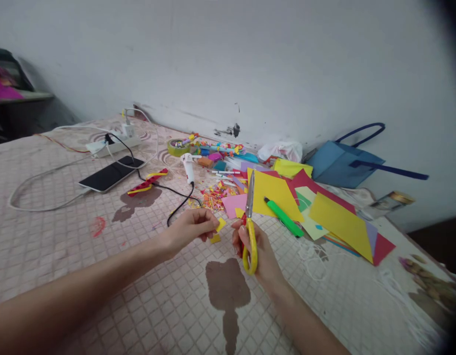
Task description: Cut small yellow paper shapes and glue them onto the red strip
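The left hand [193, 228] is pinching a small yellow paper piece [221, 225], nearer to the person than the white glue gun [189, 168]. The right hand [264, 249] is holding the scissors [249, 209], to the right of the glue gun, with blades pointing away. Paper scraps [215, 197] lie just right of the glue gun, coloured sheets [274, 192] farther right; the phone [111, 175] lies to its left.

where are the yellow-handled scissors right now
In the head view, the scissors are just right of centre, held in the right hand, left of the green tool.
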Motion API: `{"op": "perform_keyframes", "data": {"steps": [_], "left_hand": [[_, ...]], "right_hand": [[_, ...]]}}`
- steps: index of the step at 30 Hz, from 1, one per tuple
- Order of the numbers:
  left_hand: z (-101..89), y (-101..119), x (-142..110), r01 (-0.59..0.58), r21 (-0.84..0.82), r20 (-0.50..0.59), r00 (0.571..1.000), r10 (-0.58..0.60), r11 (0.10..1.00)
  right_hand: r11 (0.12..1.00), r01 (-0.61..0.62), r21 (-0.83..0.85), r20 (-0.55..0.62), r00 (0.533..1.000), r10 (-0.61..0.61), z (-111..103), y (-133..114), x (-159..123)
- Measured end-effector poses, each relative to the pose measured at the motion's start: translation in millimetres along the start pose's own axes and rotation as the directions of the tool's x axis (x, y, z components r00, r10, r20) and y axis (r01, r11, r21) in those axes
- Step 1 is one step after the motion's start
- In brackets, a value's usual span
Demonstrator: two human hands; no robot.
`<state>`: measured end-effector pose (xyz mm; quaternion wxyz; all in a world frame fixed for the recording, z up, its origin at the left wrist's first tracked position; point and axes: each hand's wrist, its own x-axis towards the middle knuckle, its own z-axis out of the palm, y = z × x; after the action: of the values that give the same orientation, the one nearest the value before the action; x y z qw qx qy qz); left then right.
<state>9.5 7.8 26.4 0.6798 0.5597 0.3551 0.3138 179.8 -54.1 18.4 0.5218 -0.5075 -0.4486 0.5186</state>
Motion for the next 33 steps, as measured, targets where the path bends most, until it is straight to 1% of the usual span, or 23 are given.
{"op": "perform_keyframes", "data": {"steps": [2, 5, 7, 10, 15, 20, 22, 24, 26, 28, 31, 33], "left_hand": [[-2.0, 1.2, 1.1, -0.011, -0.036, -0.039, 0.999, 0.010, 0.999], [-3.6, 4.9, 1.2, -0.027, -0.072, -0.068, 0.997, 0.022, 0.997], [-4.4, 8.7, 0.7, -0.041, -0.090, -0.082, 0.996, 0.034, 0.995], [-5.9, 14.3, 0.3, -0.066, -0.118, -0.120, 0.991, 0.052, 0.991], [-7.8, 18.9, 0.0, -0.121, -0.177, -0.183, 0.979, 0.088, 0.977], [-7.8, 21.3, -2.3, -0.160, -0.217, -0.188, 0.975, 0.120, 0.963], [-7.2, 21.3, -2.9, -0.159, -0.202, -0.183, 0.976, 0.122, 0.966], [-5.7, 19.9, -3.2, -0.149, -0.146, -0.167, 0.978, 0.124, 0.978], [-2.7, 16.6, -3.7, -0.118, -0.068, -0.116, 0.987, 0.110, 0.991], [1.3, 12.0, -4.4, -0.084, 0.001, -0.042, 0.996, 0.084, 0.996], [6.8, 4.5, -6.5, -0.073, 0.067, 0.056, 0.996, 0.070, 0.995], [9.3, 0.3, -8.2, -0.082, 0.115, 0.097, 0.993, 0.071, 0.990]], "right_hand": [[0.997, 0.039, -0.071, 0.040, 0.999, -0.036, -0.4, 0.0, -2.9], [0.971, 0.107, -0.215, 0.105, 0.991, -0.086, -0.5, 3.7, -7.6], [0.954, 0.116, -0.278, 0.141, 0.987, -0.079, -0.3, 7.2, -9.7], [0.946, 0.094, -0.309, 0.166, 0.985, -0.043, 0.8, 10.7, -11.0], [0.935, 0.075, -0.346, 0.149, 0.988, -0.024, 5.4, 8.4, -12.8], [0.914, 0.099, -0.394, 0.156, 0.987, -0.039, 7.7, 6.6, -15.5], [0.929, 0.082, -0.360, 0.154, 0.988, -0.028, 7.7, 8.8, -14.7], [0.970, 0.039, -0.242, 0.148, 0.989, -0.003, 7.8, 11.2, -12.7], [0.996, 0.001, -0.088, 0.133, 0.991, 0.011, 8.3, 12.1, -9.9], [1.000, 0.009, 0.012, 0.089, 0.996, -0.010, 8.6, 11.4, -7.0], [0.998, 0.053, 0.035, -0.020, 0.998, -0.052, 8.3, 10.0, -4.0], [0.998, 0.049, 0.029, -0.061, 0.997, -0.047, 7.8, 10.4, -3.3]]}}
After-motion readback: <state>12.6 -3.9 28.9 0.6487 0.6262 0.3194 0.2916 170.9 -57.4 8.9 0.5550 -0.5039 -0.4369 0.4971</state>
